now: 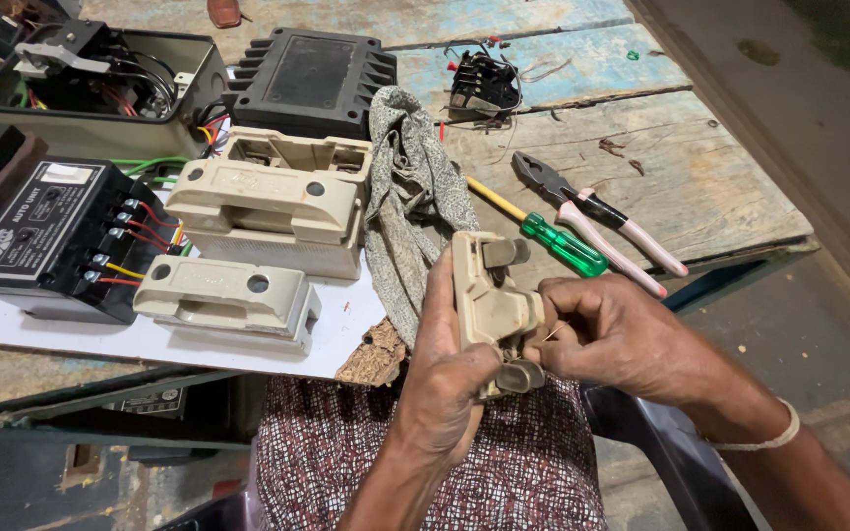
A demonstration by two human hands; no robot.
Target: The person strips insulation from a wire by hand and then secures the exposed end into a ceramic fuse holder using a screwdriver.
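My left hand (450, 369) grips a beige fuse carrier (489, 295) upright over my lap, with metal contact blades at its top and bottom. My right hand (622, 334) pinches a thin strand of wire (555, 332) at the carrier's lower right side. Two more beige fuse carriers (223, 295) (268, 202) lie on the white board to the left. A patterned grey cloth (410, 197) hangs off the table edge just behind my left hand.
A green-handled screwdriver (563, 244) and pink-handled pliers (597, 221) lie on the wooden table (700, 167). A black unit with coloured wires (46, 231), an open grey box of wiring (91, 84), a black ribbed cover (309, 79) and a small wired part (484, 87) sit further back.
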